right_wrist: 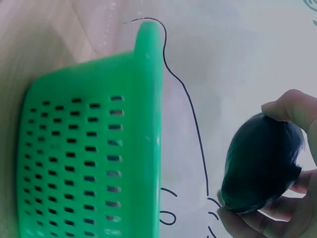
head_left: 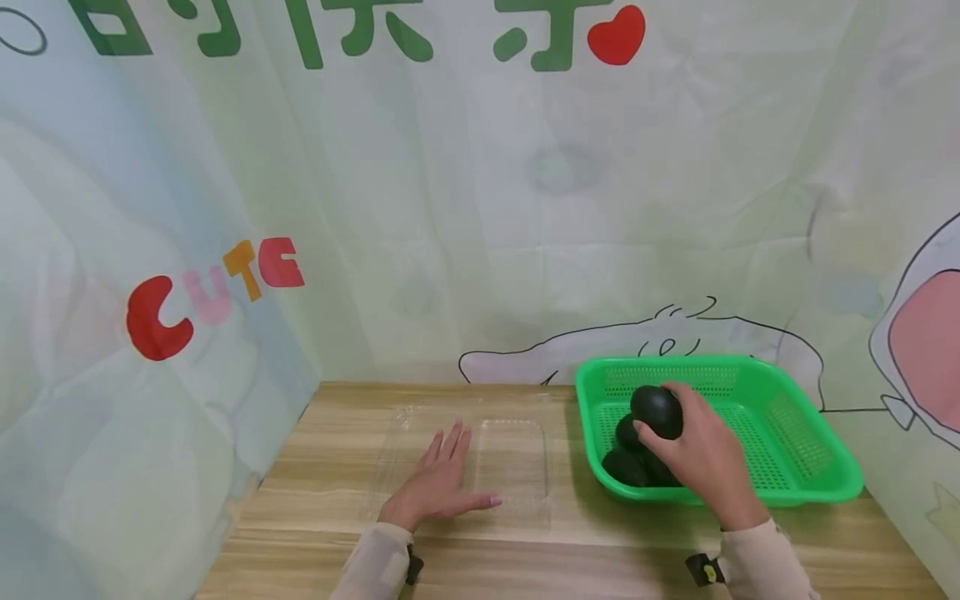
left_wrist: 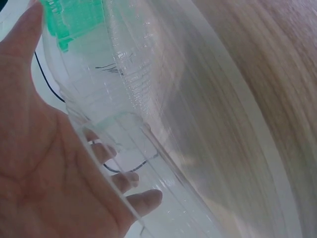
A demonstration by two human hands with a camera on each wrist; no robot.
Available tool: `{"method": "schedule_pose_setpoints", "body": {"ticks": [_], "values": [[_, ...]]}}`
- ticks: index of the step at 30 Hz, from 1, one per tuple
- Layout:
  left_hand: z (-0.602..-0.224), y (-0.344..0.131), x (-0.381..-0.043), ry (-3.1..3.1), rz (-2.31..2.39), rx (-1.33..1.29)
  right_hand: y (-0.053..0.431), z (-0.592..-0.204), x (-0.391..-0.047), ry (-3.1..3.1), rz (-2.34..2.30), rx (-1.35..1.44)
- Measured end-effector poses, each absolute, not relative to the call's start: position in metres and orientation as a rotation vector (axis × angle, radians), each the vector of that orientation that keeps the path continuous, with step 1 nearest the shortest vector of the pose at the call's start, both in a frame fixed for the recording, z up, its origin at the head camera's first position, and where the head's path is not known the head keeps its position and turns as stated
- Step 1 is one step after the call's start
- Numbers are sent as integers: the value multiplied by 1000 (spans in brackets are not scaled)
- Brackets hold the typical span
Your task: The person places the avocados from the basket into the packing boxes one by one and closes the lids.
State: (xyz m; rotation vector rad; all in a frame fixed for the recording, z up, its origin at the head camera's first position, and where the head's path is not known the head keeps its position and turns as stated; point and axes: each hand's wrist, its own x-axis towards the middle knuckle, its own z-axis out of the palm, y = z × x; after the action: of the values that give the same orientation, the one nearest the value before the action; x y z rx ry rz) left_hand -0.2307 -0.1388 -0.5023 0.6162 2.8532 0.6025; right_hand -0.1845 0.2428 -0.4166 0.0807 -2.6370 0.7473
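My right hand grips a dark, smooth avocado between thumb and fingers, over the left part of a green plastic basket. In the right wrist view the held avocado is above the level of the basket's rim. Several more dark avocados lie inside at the basket's left end, partly hidden by the hand and the held one. On the left, my left hand spreads its straight fingers over a clear plastic container. The left wrist view shows its fingertips at the container's edge.
A wooden table carries the container and the basket, with the basket to the container's right. Close behind the table hangs a printed cloth backdrop, which also runs along the left and right sides.
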Motion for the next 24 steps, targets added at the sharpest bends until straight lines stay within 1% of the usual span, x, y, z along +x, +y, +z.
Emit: {"method": "schedule_pose_setpoints", "body": {"ticks": [11,24], "values": [[-500,-138,-230,2858,598,619,230,-433,-170,-2359,831,-7],[-501,-138,-229,2848,623,605,217,-440,-154,-2296,988,-158]]}}
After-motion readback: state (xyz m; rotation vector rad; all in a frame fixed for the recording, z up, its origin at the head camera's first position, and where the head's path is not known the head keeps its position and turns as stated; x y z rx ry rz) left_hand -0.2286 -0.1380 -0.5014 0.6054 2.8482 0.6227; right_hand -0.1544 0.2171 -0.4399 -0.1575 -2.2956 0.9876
